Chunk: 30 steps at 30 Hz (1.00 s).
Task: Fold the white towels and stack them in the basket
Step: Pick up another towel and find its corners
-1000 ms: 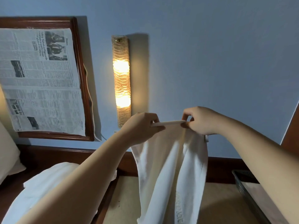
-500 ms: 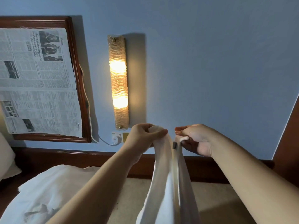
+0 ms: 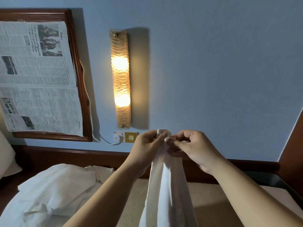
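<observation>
Against a pale blue wall (image 3: 213,63), a white towel (image 3: 165,185) is held up at lower centre of the frame, its top corners brought together between two raised hands. From the left, the left hand (image 3: 146,145) is seen with fingers curled round the gathered top edge, and the right hand (image 3: 193,146) is seen pinching the same edge between thumb and fingertips, the two hands touching or very nearly so; below them the cloth hangs in long folds out of the bottom of the frame. A slip is judged the main risk: with so little cloth caught in the pinch, one corner could be lost, so that the halves fall out of line and the fold has to be redone. The hanging end could also be dragged crooked when it is lowered. At far left, a framed newspaper (image 3: 37,76) is hung on the wall, and a heap of unfolded white towels (image 3: 54,185) is left on the beige surface (image 3: 131,202) at lower left. Left of centre, a lit wall lamp (image 3: 120,79) is mounted above a socket plate (image 3: 125,137). At lower right, a dark mesh basket (image 3: 275,181) is partly seen, well apart from the hands; its contents cannot be made out clearly.
</observation>
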Each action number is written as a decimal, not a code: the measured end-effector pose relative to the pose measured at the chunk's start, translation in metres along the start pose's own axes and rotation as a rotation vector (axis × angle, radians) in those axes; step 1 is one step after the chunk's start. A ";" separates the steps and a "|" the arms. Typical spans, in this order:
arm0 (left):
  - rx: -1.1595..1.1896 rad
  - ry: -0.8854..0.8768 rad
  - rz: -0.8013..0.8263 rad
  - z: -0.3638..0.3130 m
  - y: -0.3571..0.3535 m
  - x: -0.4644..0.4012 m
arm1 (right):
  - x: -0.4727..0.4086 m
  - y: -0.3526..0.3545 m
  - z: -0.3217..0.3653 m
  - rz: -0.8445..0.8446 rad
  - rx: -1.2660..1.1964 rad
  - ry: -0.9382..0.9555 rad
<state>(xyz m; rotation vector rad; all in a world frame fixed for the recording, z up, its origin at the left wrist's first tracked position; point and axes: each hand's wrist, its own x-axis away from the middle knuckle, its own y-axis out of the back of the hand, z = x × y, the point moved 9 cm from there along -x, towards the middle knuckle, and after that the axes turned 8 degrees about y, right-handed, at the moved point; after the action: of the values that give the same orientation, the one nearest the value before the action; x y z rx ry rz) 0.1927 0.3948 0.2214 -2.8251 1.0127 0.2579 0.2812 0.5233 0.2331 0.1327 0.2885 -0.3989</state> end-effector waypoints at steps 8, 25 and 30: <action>-0.219 -0.062 0.037 -0.007 -0.007 -0.003 | -0.010 0.007 0.034 -0.093 0.640 0.379; -0.267 -0.117 0.139 -0.019 -0.020 -0.007 | -0.028 0.010 0.029 -0.057 0.520 0.396; -0.533 -0.244 0.007 -0.031 -0.023 -0.012 | -0.032 0.005 0.040 0.047 0.685 0.454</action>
<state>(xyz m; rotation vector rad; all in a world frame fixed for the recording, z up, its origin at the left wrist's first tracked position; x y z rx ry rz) 0.2022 0.4145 0.2554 -3.1254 1.0195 0.9807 0.2648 0.5327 0.2813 0.9077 0.5861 -0.4057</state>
